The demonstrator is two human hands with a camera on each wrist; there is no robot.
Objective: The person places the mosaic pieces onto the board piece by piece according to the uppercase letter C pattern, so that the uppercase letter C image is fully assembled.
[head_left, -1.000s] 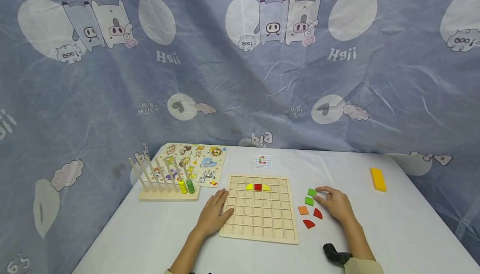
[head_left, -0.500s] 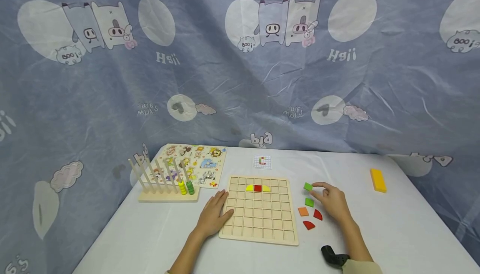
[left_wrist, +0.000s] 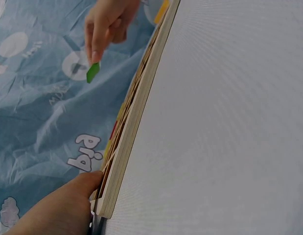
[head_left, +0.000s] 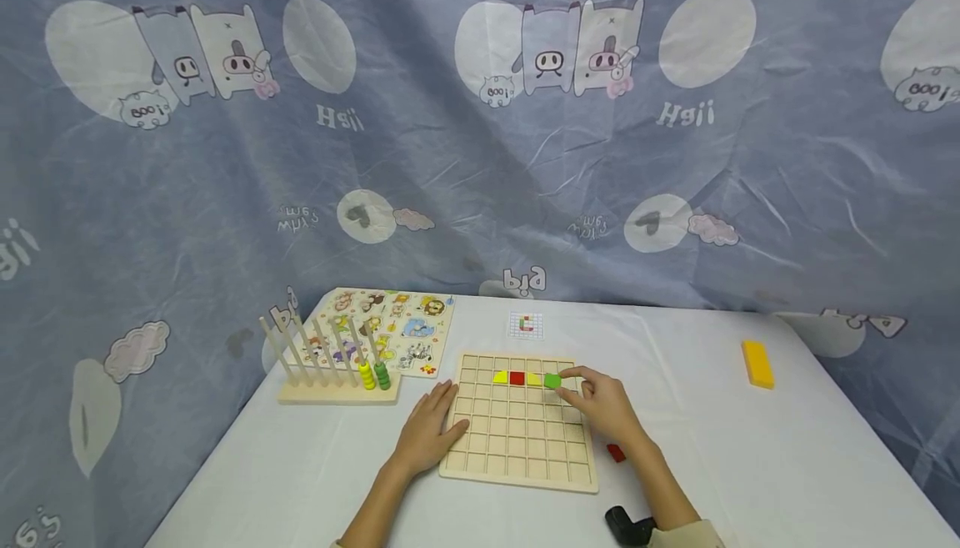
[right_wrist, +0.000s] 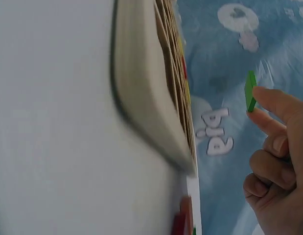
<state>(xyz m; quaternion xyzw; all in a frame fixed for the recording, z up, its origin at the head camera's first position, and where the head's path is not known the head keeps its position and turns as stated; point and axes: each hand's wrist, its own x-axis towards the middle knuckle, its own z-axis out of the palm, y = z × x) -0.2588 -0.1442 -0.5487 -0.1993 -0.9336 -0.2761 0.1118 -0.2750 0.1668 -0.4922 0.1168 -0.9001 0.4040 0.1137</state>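
Observation:
Between thumb and forefinger my right hand (head_left: 606, 406) pinches a green square tile (head_left: 552, 381), held above the upper right of the wooden grid board (head_left: 517, 448). In the right wrist view the green tile (right_wrist: 250, 91) hangs clear of the board's edge. One row of the board holds a red square tile (head_left: 517, 379) with a yellow piece (head_left: 500, 377) on its left and another yellow piece (head_left: 533, 379) on its right. My left hand (head_left: 426, 431) rests on the board's left edge, fingers extended. A red piece (head_left: 616, 453) lies right of the board, partly hidden by my right arm.
Behind the board lies a small pattern card (head_left: 526, 325). To the left stand a peg rack with beads (head_left: 337, 394) and an animal puzzle board (head_left: 416, 348). A yellow block (head_left: 758, 364) sits far right. A black curved object (head_left: 628, 526) is by the right sleeve.
My right hand has picked the upper green tile off the table and carried it left over the board. The left hand has stayed in place.

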